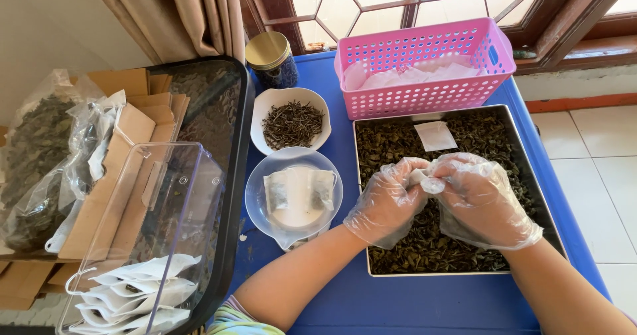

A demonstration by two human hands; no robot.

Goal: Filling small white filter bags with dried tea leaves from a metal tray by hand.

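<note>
Both my hands wear clear plastic gloves and meet over a metal tray (531, 176) full of dark dried leaves. My left hand (385, 199) and my right hand (481, 199) pinch a small white filter bag (424, 179) between their fingers. A second empty white bag (436, 135) lies on the leaves farther back. Left of the tray, a clear bowl (255, 199) sits on a small scale and holds two filled bags.
A pink basket (424, 50) of white bags stands behind the tray. A white bowl (265, 106) holds dark twigs, beside a gold-lidded jar (271, 58). At left, a black bin (235, 142) holds cardboard, plastic sacks of leaves and a clear box (142, 242) with filled bags.
</note>
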